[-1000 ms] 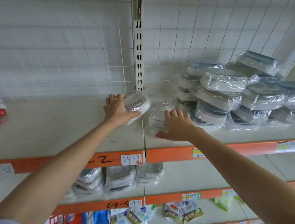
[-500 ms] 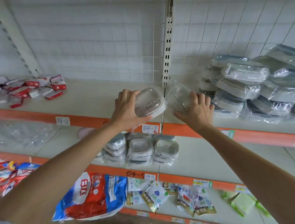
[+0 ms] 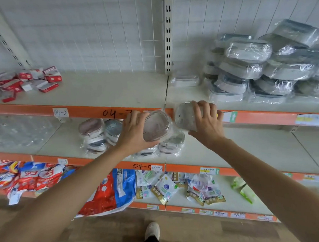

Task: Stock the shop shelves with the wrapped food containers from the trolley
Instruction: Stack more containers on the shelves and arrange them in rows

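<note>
Head view was taken as the sole source for this entry. Two wrapped containers were found in hand in front of the orange edge of the upper shelf [image 3: 264, 116], at about the centre of the frame. The left hand [image 3: 132, 134] was closed round a pinkish wrapped container [image 3: 156, 125], thumb beneath and fingers over its near side, the piece being tilted with its base turned toward the camera. The right hand [image 3: 206, 121] was curled over the top of a clear wrapped container [image 3: 184, 117], just beside the first at 3 o'clock from it; whether the two packs touched could not be determined. A single pack [image 3: 185, 80] was noted lying alone on the upper shelf at 12 o'clock from the hands, with a heaped pile of wrapped containers [image 3: 262, 67] at 2 o'clock. A lower stack [image 3: 99, 136] of similar goods was recorded on the middle shelf [image 3: 247, 150] at 9 o'clock, partly hidden behind the left hand. Both packs were judged to be carried low and level with the shelf edge so as to be set down among like stock, though which shelf was intended could not be established. No trolley was in view.
</note>
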Available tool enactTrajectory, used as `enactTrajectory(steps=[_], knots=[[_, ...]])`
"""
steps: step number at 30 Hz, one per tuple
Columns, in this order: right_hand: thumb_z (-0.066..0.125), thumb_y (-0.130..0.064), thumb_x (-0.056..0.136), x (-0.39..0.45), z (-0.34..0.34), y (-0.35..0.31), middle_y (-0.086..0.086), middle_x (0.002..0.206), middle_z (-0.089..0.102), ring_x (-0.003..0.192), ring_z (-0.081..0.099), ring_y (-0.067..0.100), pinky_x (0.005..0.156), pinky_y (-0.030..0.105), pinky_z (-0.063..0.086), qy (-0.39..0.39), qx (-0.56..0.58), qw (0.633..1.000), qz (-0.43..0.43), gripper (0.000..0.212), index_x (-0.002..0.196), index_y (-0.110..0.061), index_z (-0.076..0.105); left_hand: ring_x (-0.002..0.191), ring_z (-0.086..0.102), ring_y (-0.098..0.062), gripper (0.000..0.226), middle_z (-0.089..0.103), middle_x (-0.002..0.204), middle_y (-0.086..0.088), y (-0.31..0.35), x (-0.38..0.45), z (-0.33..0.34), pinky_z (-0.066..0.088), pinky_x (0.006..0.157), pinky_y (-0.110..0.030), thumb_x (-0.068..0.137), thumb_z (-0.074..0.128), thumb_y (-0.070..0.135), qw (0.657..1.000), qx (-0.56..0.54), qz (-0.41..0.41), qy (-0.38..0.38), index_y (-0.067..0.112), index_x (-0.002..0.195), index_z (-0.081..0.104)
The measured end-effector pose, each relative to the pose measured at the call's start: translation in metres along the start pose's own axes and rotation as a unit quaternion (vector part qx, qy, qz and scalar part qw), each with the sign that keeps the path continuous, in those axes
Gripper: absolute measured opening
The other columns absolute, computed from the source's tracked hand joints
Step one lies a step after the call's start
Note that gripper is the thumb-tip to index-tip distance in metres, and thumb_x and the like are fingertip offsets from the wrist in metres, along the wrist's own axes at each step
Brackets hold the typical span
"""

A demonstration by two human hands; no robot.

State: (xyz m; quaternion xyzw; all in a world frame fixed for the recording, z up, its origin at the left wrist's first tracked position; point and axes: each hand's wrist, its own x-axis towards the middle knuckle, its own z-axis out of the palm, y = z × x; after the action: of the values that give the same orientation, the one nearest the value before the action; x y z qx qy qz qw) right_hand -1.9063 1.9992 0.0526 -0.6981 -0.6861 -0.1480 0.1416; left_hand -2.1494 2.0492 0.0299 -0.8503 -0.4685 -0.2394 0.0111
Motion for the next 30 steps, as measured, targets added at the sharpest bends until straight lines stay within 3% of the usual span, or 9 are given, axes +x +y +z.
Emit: enactTrajectory(steps=[3, 7, 14, 18, 24, 27, 30], knots=[[0.089, -0.028, 0.040, -0.018, 0.017, 0.009, 0.017, 0.119, 0.051, 0.102, 0.036, 0.030, 0.076, 0.045, 0.046, 0.047, -0.016, 0.999, -0.008, 0.101, 0.128, -0.012, 0.043, 0.114, 0.035, -0.023, 0.099, 0.039, 0.122, -0.009, 0.003, -0.013, 0.019, 0.040, 0.096, -0.048, 0.055, 0.077, 0.062, 0.999, 0.018, 0.025, -0.023, 0.015, 0.131, 0.033], [0.083, -0.025, 0.043, -0.034, 0.028, 0.015, 0.021, 0.115, 0.052, 0.101, 0.038, 0.032, 0.075, 0.044, 0.045, 0.080, 0.020, 0.996, 0.017, 0.097, 0.129, -0.012, 0.041, 0.124, 0.034, -0.027, 0.098, 0.037, 0.134, -0.011, 0.008, -0.026, 0.036, 0.032, 0.102, -0.042, 0.060, 0.079, 0.057, 0.997, -0.034, -0.048, -0.053, 0.010, 0.135, 0.036], [0.082, -0.031, 0.051, -0.045, 0.041, 0.011, 0.019, 0.117, 0.044, 0.101, 0.035, 0.031, 0.075, 0.044, 0.044, 0.111, 0.062, 0.992, 0.016, 0.096, 0.134, -0.014, 0.038, 0.123, 0.037, -0.027, 0.094, 0.040, 0.130, -0.010, 0.002, -0.045, 0.062, 0.035, 0.098, -0.042, 0.060, 0.083, 0.049, 0.987, -0.054, -0.128, -0.081, 0.010, 0.133, 0.039], [0.086, -0.035, 0.050, -0.079, 0.072, 0.006, 0.016, 0.119, 0.039, 0.103, 0.035, 0.032, 0.076, 0.046, 0.044, 0.045, 0.085, 0.995, -0.009, 0.104, 0.138, -0.013, 0.035, 0.124, 0.032, -0.027, 0.094, 0.037, 0.131, -0.009, -0.008, -0.056, 0.077, 0.032, 0.100, -0.042, 0.063, 0.080, 0.051, 0.981, -0.008, -0.133, -0.144, 0.015, 0.138, 0.036], [0.088, -0.036, 0.051, -0.101, 0.105, 0.010, 0.021, 0.115, 0.050, 0.101, 0.044, 0.037, 0.074, 0.047, 0.044, -0.065, 0.109, 0.991, 0.043, 0.102, 0.135, -0.015, 0.035, 0.122, 0.036, -0.028, 0.091, 0.040, 0.130, -0.010, -0.013, -0.055, 0.092, 0.036, 0.098, -0.043, 0.062, 0.082, 0.045, 0.979, -0.015, -0.141, -0.148, 0.015, 0.135, 0.038], [0.085, -0.038, 0.059, -0.100, 0.115, 0.010, 0.017, 0.124, 0.048, 0.107, 0.045, 0.040, 0.082, 0.048, 0.041, -0.104, 0.121, 0.985, 0.066, 0.096, 0.139, -0.017, 0.037, 0.121, 0.038, -0.029, 0.082, 0.043, 0.128, -0.008, -0.012, -0.052, 0.100, 0.041, 0.092, -0.044, 0.062, 0.083, 0.036, 0.981, -0.038, -0.137, -0.131, 0.016, 0.131, 0.044], [0.076, -0.045, 0.072, -0.093, 0.124, 0.007, 0.008, 0.137, 0.038, 0.118, 0.035, 0.037, 0.091, 0.048, 0.034, -0.128, 0.135, 0.978, 0.097, 0.088, 0.145, -0.024, 0.031, 0.125, 0.037, -0.030, 0.078, 0.043, 0.132, -0.011, -0.017, -0.046, 0.109, 0.039, 0.099, -0.042, 0.064, 0.082, 0.027, 0.984, -0.041, -0.107, -0.133, 0.014, 0.133, 0.046]])
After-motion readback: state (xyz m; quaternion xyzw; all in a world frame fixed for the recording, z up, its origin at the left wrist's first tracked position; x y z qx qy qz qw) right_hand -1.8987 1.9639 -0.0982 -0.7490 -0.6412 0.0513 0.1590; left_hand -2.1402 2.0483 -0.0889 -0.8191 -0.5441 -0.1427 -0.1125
